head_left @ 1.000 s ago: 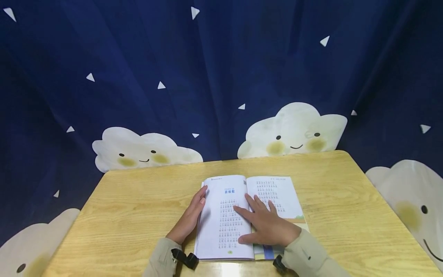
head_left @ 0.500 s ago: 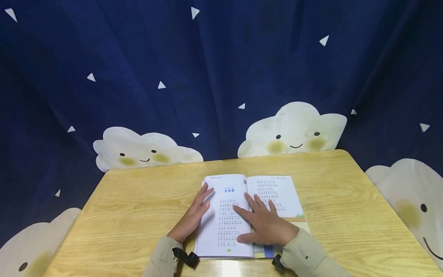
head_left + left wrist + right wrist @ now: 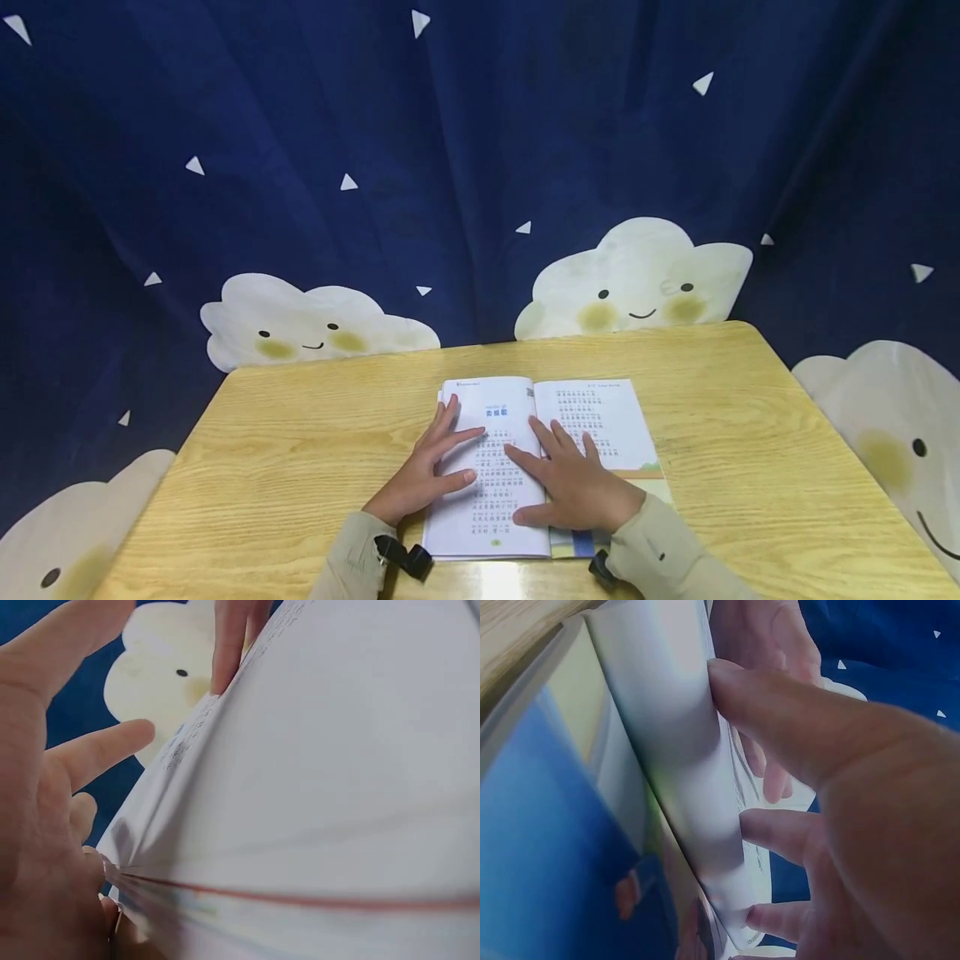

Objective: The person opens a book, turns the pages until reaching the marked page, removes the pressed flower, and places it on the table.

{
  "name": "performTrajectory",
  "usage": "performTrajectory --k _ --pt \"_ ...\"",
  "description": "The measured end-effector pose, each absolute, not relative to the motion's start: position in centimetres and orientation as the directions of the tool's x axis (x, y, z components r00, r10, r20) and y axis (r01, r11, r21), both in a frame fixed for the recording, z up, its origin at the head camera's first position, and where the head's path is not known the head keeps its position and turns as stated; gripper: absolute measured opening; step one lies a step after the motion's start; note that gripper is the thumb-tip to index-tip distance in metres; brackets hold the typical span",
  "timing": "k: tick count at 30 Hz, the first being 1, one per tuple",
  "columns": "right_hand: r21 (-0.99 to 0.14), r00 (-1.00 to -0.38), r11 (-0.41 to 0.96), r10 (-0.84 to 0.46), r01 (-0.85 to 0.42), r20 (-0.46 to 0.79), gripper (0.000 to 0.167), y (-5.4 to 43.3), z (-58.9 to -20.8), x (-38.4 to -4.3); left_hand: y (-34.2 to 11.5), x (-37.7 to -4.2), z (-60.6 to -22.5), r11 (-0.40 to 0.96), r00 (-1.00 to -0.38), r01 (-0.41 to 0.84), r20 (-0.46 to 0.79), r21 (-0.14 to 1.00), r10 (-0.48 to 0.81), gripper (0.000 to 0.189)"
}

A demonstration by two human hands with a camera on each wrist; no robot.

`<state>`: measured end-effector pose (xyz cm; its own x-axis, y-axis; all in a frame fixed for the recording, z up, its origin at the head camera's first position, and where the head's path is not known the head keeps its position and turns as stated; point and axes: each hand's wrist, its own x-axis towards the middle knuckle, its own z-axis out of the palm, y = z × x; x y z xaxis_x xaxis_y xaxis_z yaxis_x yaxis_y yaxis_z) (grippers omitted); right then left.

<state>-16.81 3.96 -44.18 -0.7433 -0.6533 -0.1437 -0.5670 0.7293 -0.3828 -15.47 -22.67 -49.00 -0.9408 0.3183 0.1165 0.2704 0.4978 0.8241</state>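
Note:
An open book [image 3: 457, 529] with printed text lies on the wooden table. Its left page carries a blue title; the right page [image 3: 618, 417] has more text and a coloured picture low down. At the left page's outer edge is my left hand [image 3: 423, 471], thumb and index finger stretched over the page. In the left wrist view, the lower fingers of that left hand [image 3: 45, 802] are at the page edges. My right hand [image 3: 585, 487] rests with spread fingers across the middle fold. The right wrist view shows its fingertips [image 3: 769, 825] on the curved page.
The wooden table [image 3: 300, 450] extends on both sides of the book. Behind it hangs a dark blue curtain [image 3: 480, 150] with white triangles and smiling clouds. Black straps with small blocks [image 3: 411, 560] sit at the sleeve cuffs.
My left thumb and index finger have spread from the book's left edge rightward over the left page. The right hand stays nearly still on the fold.

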Motion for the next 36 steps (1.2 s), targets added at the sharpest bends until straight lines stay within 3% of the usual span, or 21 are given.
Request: performTrajectory --k 10,21,36 --pt "-0.402 -0.743 0.723 -0.654 -0.562 -0.139 0.079 4.2 -44.0 -16.9 -22.6 -15.7 -48.9 0.595 -0.902 0.362 0.107 0.717 0.419 0.066" --pt "-0.471 -0.729 0.68 -0.676 -0.562 -0.106 0.082 4.9 -43.5 -17.2 -22.6 -15.7 -49.1 0.672 -0.896 0.386 0.084 0.632 0.435 0.078" --pt "-0.52 -0.831 0.719 -0.555 -0.462 -0.029 0.093 9.5 -42.6 -20.7 -22.5 -15.6 -49.1 0.68 -0.909 0.355 0.066 0.642 0.412 0.078"
